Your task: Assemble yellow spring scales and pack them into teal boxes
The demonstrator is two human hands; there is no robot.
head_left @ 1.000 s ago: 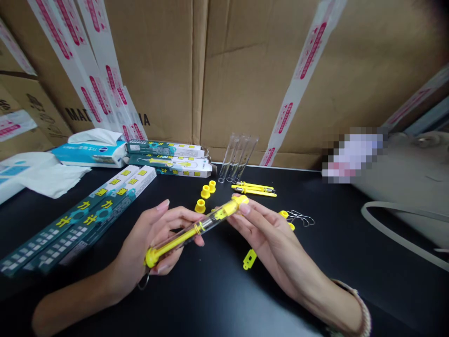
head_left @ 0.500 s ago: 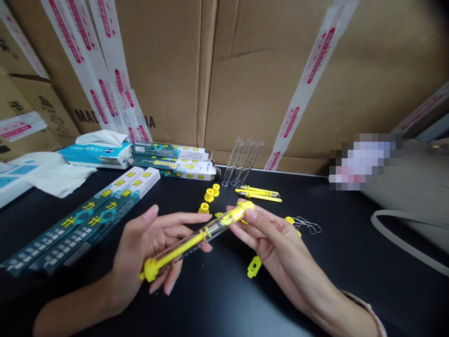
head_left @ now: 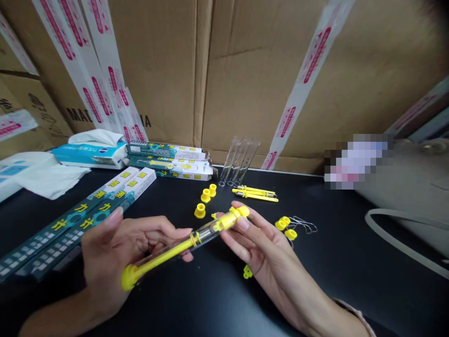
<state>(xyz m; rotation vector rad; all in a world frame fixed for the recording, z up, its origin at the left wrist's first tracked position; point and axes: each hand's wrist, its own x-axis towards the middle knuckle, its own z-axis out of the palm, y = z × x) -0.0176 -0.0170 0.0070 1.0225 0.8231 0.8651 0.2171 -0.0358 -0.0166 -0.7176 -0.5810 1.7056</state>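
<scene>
A tubular spring scale, a clear tube with a yellow rod, a metal spring and yellow caps at both ends, is held aslant above the table. My right hand pinches its upper capped end between thumb and fingers. Behind the tube's lower half lies my left hand, thumb raised and fingers loosely apart; whether they touch the tube I cannot tell. Beyond the scale stand several yellow caps. Yellow rods with springs lie farther back, near several clear tubes. Wire hooks and more caps are beside my right hand.
Printed green-and-white boxes lie at the left, with more boxes stacked behind. Tissue packs sit at the back left. A large taped carton walls off the rear. A small yellow piece lies below my right hand.
The left thumb and fingers have shifted left and lie lower along the tube. The spring scale has moved slightly left and down with my right hand. The view has turned a little.
</scene>
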